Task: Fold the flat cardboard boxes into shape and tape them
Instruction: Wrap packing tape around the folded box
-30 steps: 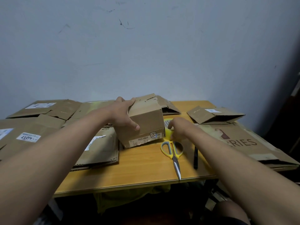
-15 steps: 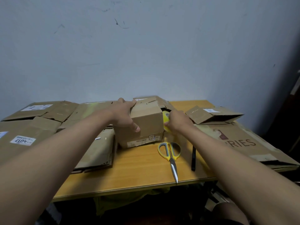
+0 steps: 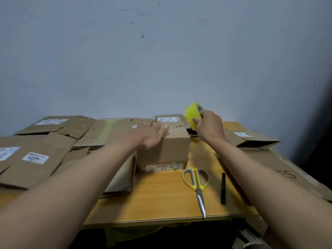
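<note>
Stood folded on the wooden table [image 3: 161, 196], the small cardboard box [image 3: 164, 150], pinned under the flat, straight-fingered left hand [image 3: 148, 134] pressing its top flaps. Just right of and behind the box, held raised in the curled right hand [image 3: 209, 126]: the yellow tape roll [image 3: 193, 113]. Likely called for next a short leftward carry of tape over the flap seam. Scissors [image 3: 196, 184] lying nearer, in front.

Matt cardboard box [image 3: 164, 150] (wooden table [image 3: 161, 198]).
</note>
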